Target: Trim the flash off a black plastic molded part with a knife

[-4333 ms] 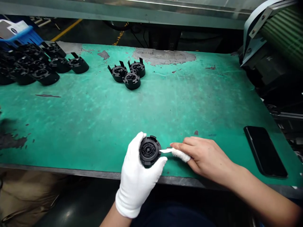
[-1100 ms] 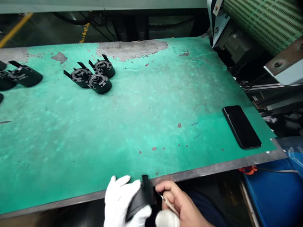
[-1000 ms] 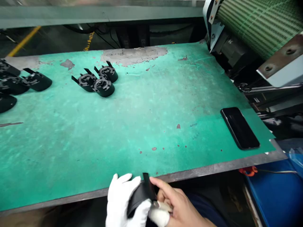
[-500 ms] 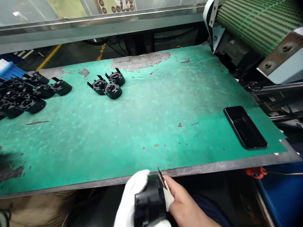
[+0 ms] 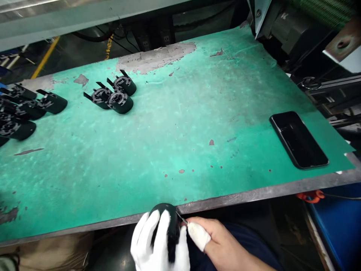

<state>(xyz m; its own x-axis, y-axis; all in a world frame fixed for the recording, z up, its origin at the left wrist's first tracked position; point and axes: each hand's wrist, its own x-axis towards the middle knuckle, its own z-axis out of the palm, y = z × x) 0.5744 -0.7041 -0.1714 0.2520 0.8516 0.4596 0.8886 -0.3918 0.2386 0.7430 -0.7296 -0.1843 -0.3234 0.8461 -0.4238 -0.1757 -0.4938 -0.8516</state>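
In a white glove, my left hand (image 5: pixel 156 244) wraps its fingers over a black cylindrical part (image 5: pixel 166 209) at the table's front edge. My right hand (image 5: pixel 218 239) is bare apart from a white cover on the thumb. It pinches a thin blade (image 5: pixel 181 217), whose tip meets or nearly meets the right side of the part; its handle is hidden in the fingers. Farther back stand three similar black cylindrical parts (image 5: pixel 121 103), with prongs sticking out at their tops.
More black cylindrical parts (image 5: pixel 53 102) crowd the left side of the worn green table (image 5: pixel 169 139). A black phone (image 5: pixel 300 141) lies at the right. Behind it are machine parts (image 5: pixel 296 34). An orange ring-shaped object (image 5: pixel 311 195) hangs below the edge, beside a blue bin (image 5: pixel 338 214).
My view has tilted down and closer. The held part has turned, and my left fingers now lie over its top. The blade in my right hand has swung to point left toward it.
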